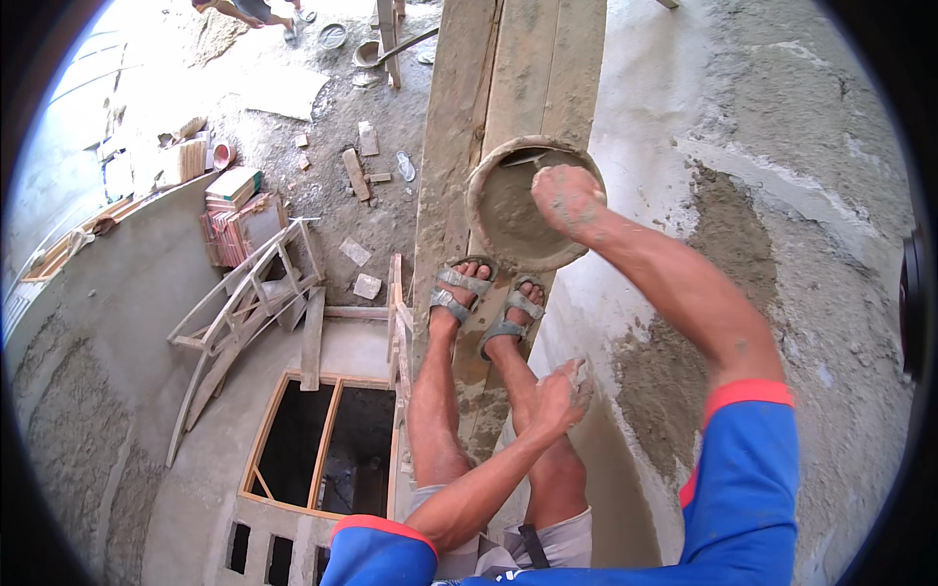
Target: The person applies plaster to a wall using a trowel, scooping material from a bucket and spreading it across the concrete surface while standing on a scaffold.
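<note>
A round, mortar-crusted basin (477, 210) stands on the wooden planks ahead of my feet. Wet grey mortar (513, 205) fills much of it. My right hand (567, 200) is closed in a fist over the basin's right side, on what looks like a trowel (528, 160); its metal blade shows at the far inner edge, while the handle is hidden in the fist. Mortar is smeared on the fingers. Above my right knee hangs my left hand (562, 396), its dirty fingers loosely stretched out with nothing visible in them.
I stand in sandals on a raised plank walkway (454, 117). To the right is a wall with a damp mortar patch (733, 225). Below on the left are a framed opening (327, 444), a curved wooden frame (244, 313) and stacked tiles (244, 230). A person (249, 10) is at the far left.
</note>
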